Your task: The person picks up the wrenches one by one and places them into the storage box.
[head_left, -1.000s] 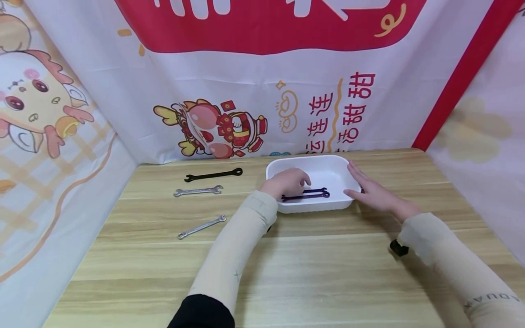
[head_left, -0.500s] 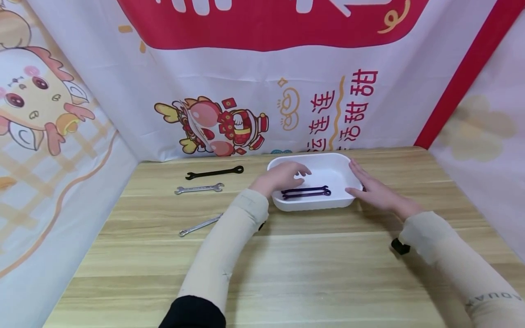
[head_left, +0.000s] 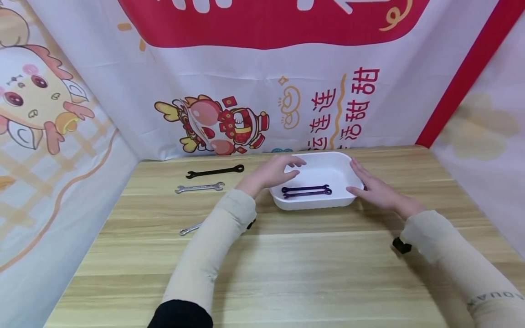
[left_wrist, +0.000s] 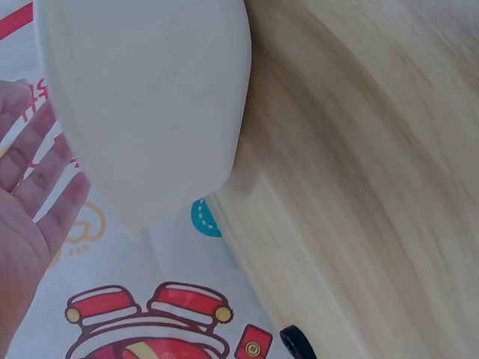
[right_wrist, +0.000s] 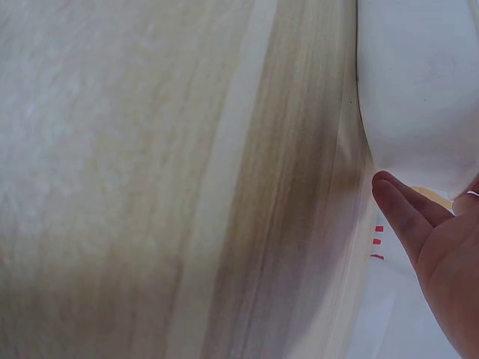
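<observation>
My left hand (head_left: 275,172) is over the left end of a white plastic tray (head_left: 313,204), with nothing in its fingers. In the left wrist view its fingers (left_wrist: 45,161) are spread beside the tray wall. Inside the tray lie two dark purple-black wrenches, an upper wrench (head_left: 305,188) and a lower wrench (head_left: 307,194), side by side. At the tray's right end, my right hand (head_left: 375,191) rests with extended fingers and thumb against the rim. The right wrist view shows those fingers (right_wrist: 404,209) touching the tray's outer wall.
Left of the tray on the wooden table (head_left: 311,273) lie a black wrench (head_left: 215,171), a silver open-end wrench (head_left: 200,187) and another silver wrench (head_left: 190,228), partly hidden by the left sleeve. A printed curtain (head_left: 229,68) stands along the back and sides.
My left hand has lifted from inside the tray by the wrenches and drawn back left to its left end. The sleeve now covers part of the nearest silver wrench. The right hand stays put.
</observation>
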`<state>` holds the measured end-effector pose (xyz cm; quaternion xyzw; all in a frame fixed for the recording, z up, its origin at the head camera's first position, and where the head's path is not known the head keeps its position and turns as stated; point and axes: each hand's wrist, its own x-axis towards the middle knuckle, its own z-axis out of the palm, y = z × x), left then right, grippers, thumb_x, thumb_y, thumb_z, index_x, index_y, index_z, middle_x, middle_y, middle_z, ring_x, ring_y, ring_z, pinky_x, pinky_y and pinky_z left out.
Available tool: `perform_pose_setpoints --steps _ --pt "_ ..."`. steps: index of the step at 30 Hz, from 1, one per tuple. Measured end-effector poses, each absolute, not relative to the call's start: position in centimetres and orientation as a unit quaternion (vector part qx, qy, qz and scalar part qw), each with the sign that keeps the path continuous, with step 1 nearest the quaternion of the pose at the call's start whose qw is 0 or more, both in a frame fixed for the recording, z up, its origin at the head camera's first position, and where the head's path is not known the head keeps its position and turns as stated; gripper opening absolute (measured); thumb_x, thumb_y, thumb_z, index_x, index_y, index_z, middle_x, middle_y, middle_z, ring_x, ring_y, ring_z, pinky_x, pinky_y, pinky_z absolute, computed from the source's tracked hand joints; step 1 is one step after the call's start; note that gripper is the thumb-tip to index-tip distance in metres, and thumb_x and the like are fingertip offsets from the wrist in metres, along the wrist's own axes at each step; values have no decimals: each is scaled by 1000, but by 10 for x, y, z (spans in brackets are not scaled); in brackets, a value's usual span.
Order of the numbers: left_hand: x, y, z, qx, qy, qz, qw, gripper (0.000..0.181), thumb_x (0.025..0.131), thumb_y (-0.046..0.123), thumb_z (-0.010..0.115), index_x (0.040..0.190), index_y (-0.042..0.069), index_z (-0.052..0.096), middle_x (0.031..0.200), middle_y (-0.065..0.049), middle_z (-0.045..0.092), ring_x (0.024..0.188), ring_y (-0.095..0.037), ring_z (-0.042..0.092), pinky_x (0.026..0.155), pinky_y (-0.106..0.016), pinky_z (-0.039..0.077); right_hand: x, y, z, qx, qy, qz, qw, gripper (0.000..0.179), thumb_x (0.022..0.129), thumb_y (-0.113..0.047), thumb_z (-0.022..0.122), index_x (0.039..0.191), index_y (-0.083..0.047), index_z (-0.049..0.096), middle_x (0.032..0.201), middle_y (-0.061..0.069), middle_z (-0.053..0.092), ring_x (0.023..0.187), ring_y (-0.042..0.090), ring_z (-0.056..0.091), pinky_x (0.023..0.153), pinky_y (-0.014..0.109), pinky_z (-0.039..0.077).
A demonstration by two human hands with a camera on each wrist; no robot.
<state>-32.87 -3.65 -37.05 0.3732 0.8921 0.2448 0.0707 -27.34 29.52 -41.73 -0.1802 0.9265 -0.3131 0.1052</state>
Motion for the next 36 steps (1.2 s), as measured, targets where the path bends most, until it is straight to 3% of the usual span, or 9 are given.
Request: perform_pose_setpoints --steps 18,28,36 --pt "-313 -74 -355 357 891 281 -4 34 103 16 62 136 11 66 132 -6 66 119 -23 60 101 -36 49 -274 299 -422 -199 924 -315 88 89 105 -39 57 164 -7 -3 169 9 -13 153 43 -3 120 61 6" --pt "-299 -97 -358 360 881 306 -20 38 102 15 62 140 13 63 131 -6 67 117 -22 61 99 -43 51 -272 298 -421 -194 925 -313 91 89 105 -40 56 164 -8 -2 169 8 -14 153 43 -3 120 62 7" --pt "-283 -117 -362 366 870 325 -52 35 101 12 63 136 9 65 134 -7 66 116 -22 62 97 -46 53 -274 298 -422 -194 922 -322 92 88 105 -36 57 164 -8 -4 169 6 -15 154 40 -5 120 61 6"
